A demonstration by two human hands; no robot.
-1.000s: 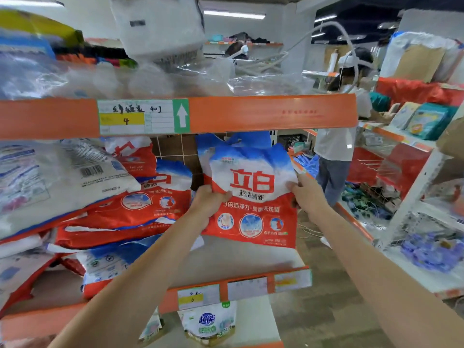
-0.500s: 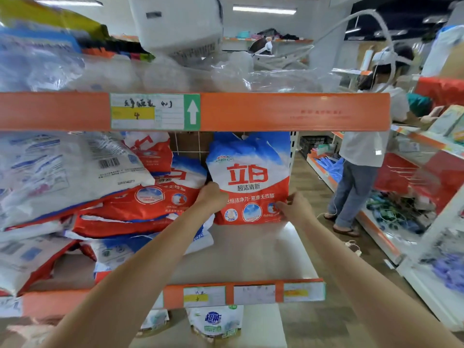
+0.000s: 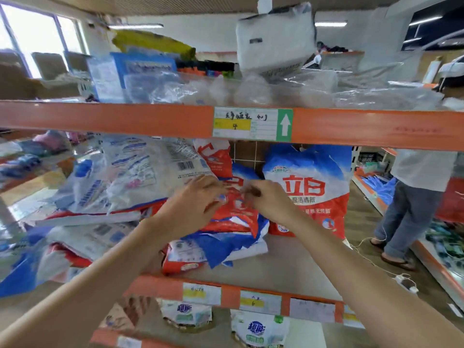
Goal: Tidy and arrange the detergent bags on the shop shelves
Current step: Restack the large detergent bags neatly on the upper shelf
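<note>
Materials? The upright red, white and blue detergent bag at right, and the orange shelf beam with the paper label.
Upright red, white and blue detergent bag: likely glossy printed plastic film; it creases and shines. Orange shelf beam: probably painted metal, smooth, straight, semi-matte.

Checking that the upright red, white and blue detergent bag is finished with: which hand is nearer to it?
Right. The right hand sits just beside the upright detergent bag's left edge; the left hand lies further left, over the slumped bags.

Red, blue and white upright detergent bag (image 3: 308,194) right of centre, white bag with blue print (image 3: 130,172) at left, orange shelf rail (image 3: 108,119) with green-arrow label (image 3: 252,124)
</note>
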